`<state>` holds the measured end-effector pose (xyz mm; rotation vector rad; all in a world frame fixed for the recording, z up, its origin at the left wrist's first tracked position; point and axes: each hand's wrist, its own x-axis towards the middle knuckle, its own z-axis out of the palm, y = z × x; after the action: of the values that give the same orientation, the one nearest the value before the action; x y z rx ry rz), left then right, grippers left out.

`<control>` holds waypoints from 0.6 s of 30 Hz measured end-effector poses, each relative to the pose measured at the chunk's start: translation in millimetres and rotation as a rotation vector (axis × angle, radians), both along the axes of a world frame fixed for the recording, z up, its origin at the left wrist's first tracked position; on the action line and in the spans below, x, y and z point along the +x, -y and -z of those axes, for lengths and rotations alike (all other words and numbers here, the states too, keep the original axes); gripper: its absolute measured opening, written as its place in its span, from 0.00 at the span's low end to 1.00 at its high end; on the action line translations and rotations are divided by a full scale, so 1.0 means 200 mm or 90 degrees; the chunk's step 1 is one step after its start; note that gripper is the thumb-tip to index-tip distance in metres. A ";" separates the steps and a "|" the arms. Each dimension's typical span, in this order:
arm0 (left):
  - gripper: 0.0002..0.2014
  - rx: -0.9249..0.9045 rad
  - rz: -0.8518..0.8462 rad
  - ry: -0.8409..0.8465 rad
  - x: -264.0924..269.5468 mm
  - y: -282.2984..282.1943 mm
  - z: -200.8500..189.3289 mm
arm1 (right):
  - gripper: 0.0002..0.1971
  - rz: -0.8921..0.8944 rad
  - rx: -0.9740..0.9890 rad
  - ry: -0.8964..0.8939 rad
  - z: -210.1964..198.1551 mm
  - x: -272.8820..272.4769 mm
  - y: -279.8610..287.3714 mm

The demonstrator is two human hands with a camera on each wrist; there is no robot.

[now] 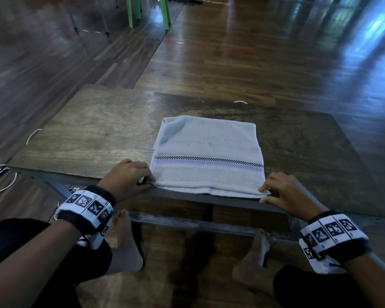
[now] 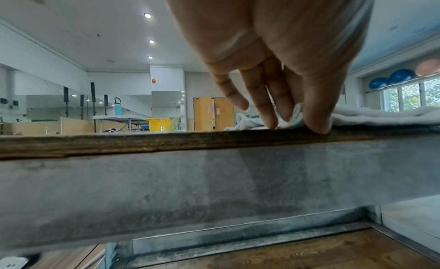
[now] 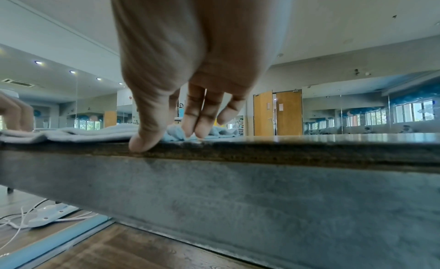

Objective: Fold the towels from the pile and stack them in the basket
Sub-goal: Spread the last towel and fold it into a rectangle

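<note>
A white towel point(image 1: 207, 152) with a checked and lilac stripe lies folded into a square on the low wooden table point(image 1: 93, 134), its near edge along the table's front edge. My left hand point(image 1: 149, 182) pinches the towel's near-left corner, the thumb at the table edge; in the left wrist view the left hand point(image 2: 295, 122) has towel point(image 2: 381, 117) bunched between thumb and fingers. My right hand point(image 1: 263, 194) pinches the near-right corner, and the right wrist view shows the right hand point(image 3: 169, 139) with fingers on the towel point(image 3: 83, 133).
A yellow basket point(image 2: 159, 124) stands far off across the room by a white table. White cables point(image 1: 0, 176) and a power strip point(image 3: 50, 214) lie on the floor at the left. My bare feet point(image 1: 129, 241) rest under the table's metal frame point(image 1: 209, 225). Green chair legs point(image 1: 167, 12) stand beyond.
</note>
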<state>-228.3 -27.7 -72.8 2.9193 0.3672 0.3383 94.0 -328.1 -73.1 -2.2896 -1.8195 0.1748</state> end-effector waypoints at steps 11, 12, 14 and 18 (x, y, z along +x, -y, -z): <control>0.04 -0.121 -0.063 0.126 -0.02 0.04 -0.11 | 0.10 0.105 0.144 -0.027 -0.12 -0.10 0.04; 0.04 -0.127 -0.075 0.146 -0.02 0.04 -0.14 | 0.10 0.111 0.165 -0.035 -0.15 -0.12 0.04; 0.08 -0.129 -0.080 0.179 -0.01 0.06 -0.22 | 0.11 0.115 0.213 -0.037 -0.23 -0.13 0.05; 0.09 -0.129 -0.066 0.240 -0.04 0.08 -0.43 | 0.16 0.102 0.318 -0.041 -0.45 -0.16 0.08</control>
<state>-236.2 -43.2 13.9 2.5708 0.4621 0.8012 61.5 -343.4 17.8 -2.0278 -1.4368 -0.2082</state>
